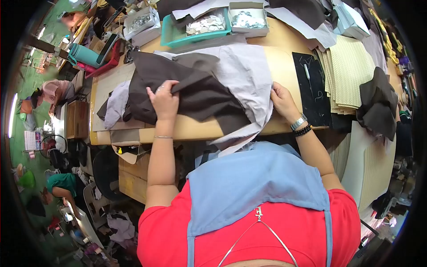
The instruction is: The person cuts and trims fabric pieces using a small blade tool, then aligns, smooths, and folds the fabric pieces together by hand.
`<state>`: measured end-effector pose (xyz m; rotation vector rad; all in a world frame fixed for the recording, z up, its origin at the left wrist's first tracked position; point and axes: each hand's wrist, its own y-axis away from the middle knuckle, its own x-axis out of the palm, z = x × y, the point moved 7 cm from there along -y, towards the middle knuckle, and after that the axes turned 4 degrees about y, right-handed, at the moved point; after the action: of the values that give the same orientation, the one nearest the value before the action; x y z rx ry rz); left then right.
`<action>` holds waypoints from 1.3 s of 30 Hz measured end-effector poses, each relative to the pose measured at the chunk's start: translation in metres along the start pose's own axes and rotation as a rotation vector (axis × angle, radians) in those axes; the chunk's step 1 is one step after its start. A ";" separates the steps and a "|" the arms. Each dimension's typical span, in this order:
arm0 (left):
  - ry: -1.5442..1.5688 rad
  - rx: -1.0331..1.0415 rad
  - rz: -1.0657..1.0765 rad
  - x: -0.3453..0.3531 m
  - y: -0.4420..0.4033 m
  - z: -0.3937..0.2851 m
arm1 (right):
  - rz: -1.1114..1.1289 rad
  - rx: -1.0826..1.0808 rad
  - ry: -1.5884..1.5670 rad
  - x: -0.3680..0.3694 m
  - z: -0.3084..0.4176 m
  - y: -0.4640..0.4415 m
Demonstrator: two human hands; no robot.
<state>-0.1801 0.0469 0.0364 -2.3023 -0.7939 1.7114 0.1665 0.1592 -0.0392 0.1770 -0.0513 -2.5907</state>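
A dark brown piece of fabric [195, 89] with a pale grey-lilac underside [247, 66] lies rumpled across the worktable. My left hand [165, 101], with a ring on one finger, grips the brown side with its fingers curled into the cloth. At the pale edge on the right, my right hand [284, 103] pinches the material between thumb and fingers. Part of the cloth hangs over the table's near edge toward my blue apron [258, 178]. A smaller pale scrap [118, 104] lies to the left of the brown fabric.
A teal tray [169, 33] and a white box [267, 29] of small pieces stand at the back. To the right are a black mat [313, 100] with a slim white-handled tool [307, 73] and cream textured sheets [349, 73]. A teal bottle [84, 55] stands left.
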 end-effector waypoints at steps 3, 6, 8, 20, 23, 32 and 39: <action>0.105 0.046 -0.140 -0.037 -0.012 0.011 | -0.043 -0.026 -0.075 -0.008 -0.006 -0.005; 0.100 0.227 -0.318 -0.069 -0.021 -0.002 | -0.061 -0.062 -0.109 -0.014 -0.004 -0.009; 0.244 0.207 -0.214 -0.073 -0.028 -0.010 | -0.155 -0.055 -0.192 -0.024 0.003 -0.010; -0.403 0.072 0.196 -0.044 -0.016 0.055 | -0.294 0.109 -0.268 -0.080 -0.021 0.007; -0.585 -0.026 0.114 -0.057 -0.032 0.119 | -0.306 0.091 -0.231 -0.087 -0.022 0.001; -0.153 -0.328 0.266 -0.015 -0.057 0.195 | -0.396 -0.143 0.411 -0.093 0.016 0.025; -0.155 -0.066 -0.488 -0.055 -0.085 0.069 | -0.273 0.010 0.030 -0.082 0.005 0.042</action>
<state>-0.2822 0.0792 0.0965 -1.8157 -1.3279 1.6589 0.2572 0.1657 -0.0217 0.2418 -0.0313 -2.8592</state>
